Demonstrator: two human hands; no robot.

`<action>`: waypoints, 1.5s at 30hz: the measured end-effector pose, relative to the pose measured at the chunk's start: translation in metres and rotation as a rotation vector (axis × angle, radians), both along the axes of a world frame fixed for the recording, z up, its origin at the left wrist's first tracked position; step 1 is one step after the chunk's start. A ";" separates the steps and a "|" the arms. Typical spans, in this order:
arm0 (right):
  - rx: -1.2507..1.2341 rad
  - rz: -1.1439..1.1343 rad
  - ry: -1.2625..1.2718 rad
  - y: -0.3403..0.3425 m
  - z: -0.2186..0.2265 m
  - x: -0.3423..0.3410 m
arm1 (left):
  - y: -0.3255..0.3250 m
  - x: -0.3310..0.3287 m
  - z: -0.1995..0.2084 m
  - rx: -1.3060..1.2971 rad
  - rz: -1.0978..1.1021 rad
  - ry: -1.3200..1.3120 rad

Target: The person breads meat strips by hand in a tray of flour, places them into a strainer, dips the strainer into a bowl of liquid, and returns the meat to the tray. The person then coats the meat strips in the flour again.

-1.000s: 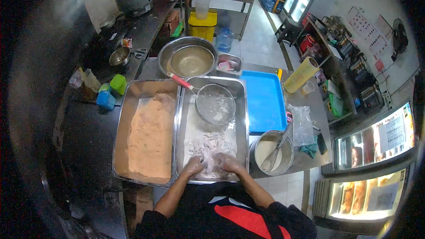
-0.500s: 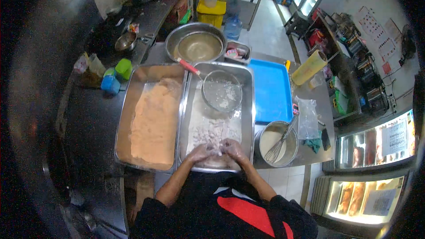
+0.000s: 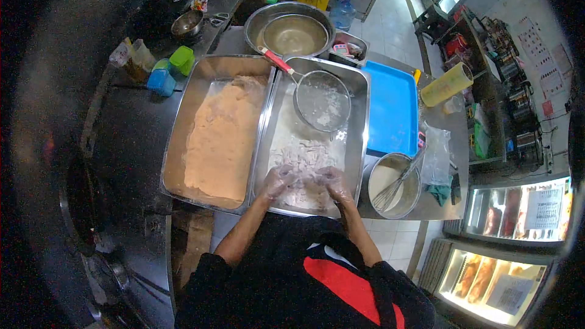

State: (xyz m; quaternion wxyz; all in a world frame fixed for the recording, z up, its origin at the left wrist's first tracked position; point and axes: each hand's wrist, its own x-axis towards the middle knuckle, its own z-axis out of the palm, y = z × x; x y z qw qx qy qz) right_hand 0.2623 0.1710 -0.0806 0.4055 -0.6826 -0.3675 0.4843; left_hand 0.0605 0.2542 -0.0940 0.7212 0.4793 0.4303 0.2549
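Both my hands, in clear gloves dusted with flour, are at the near end of a steel tray [image 3: 364,116] of white flour [image 3: 281,125]. My left hand [image 3: 279,183] has its fingers curled inward. Opposite it, a short gap away, my right hand [image 3: 333,184] is closed with its fingertips bunched. What either one holds is too small to make out. Just beyond the fingers lies a cluster of pale, flour-coated pieces [image 3: 301,153]. A round sieve [image 3: 323,101] with a red handle rests over the far part of this tray, white clumps on its mesh.
Left of the flour stands a tray of orange-tinted powder [image 3: 222,140]. Behind is a large steel bowl [image 3: 253,30] of cloudy liquid. To the right are a blue tray [image 3: 390,109] and a pot of batter [image 3: 387,176] with a whisk [image 3: 390,194]. A yellowish film roll [image 3: 448,84] lies farther right.
My hands have moved apart from each other; before, they met over a small whitish piece. The whole view has shifted, so the trays appear higher and farther right.
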 end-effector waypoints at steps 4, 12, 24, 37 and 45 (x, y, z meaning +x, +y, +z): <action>0.151 -0.073 0.047 0.005 0.032 -0.012 | 0.012 0.009 0.067 0.202 -0.291 0.426; 0.086 -0.079 0.135 0.004 0.022 -0.016 | 0.001 0.018 0.028 0.329 -0.224 0.164; 0.064 -0.075 0.111 0.005 -0.021 -0.014 | 0.000 0.018 0.059 0.263 -0.143 0.221; 0.131 -0.266 0.199 0.000 -0.012 -0.010 | -0.010 0.020 0.031 0.161 0.145 0.091; 0.368 0.372 -0.544 0.015 -0.044 0.008 | 0.014 0.009 0.006 0.551 -0.334 0.676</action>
